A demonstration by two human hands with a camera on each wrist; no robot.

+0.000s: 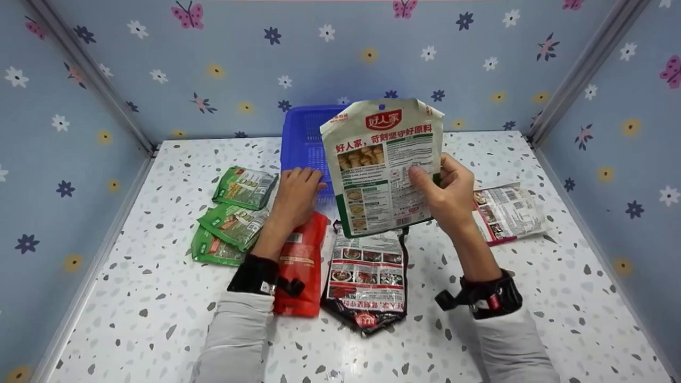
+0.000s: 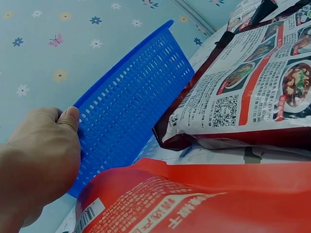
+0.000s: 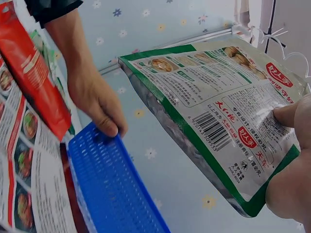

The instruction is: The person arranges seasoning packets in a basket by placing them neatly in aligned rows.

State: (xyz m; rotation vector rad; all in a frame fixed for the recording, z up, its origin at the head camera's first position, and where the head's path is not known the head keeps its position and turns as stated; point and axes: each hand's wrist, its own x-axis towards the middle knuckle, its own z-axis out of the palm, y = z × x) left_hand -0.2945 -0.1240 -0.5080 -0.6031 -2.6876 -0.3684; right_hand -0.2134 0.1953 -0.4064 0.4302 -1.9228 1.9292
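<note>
My right hand (image 1: 449,194) holds a white food packet with green edges (image 1: 372,186) upright, thumb on its printed back and the other fingers behind. In the right wrist view, the packet (image 3: 209,109) is tilted, with its barcode showing. My left hand (image 1: 298,194) grips the near rim of a blue perforated plastic basket (image 1: 298,151). In the left wrist view the fingers curl over the rim of the basket (image 2: 131,92). Part of the basket is hidden behind the raised packet in the head view.
A red packet (image 1: 303,266) lies under my left forearm, beside a black-edged packet with food pictures (image 1: 367,274). Several green packets (image 1: 234,226) overlap on the left. Another white packet with a magenta edge (image 1: 513,210) lies at the right. Flower-patterned walls enclose the speckled table (image 1: 133,314).
</note>
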